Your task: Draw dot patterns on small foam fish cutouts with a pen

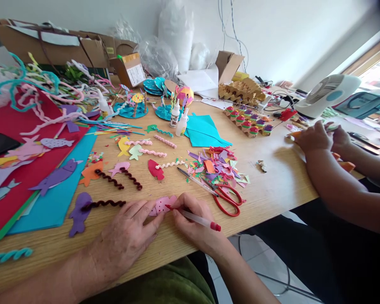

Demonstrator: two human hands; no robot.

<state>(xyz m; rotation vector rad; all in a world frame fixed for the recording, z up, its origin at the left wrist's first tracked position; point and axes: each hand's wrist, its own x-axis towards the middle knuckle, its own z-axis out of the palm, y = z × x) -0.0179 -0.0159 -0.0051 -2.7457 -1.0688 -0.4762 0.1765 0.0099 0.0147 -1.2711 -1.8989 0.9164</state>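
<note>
Beyond dotted cutout (160, 207), illegible bottle label (174, 120)

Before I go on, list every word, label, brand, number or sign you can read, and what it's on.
No text can be read for certain.
White label on the small cardboard box: print too small and blurred.
Bottle with dark print: too small to read.
Bottle just in front of it: label blurred.
White bottle farther left: label too small.
Red marker: no readable print.
</note>
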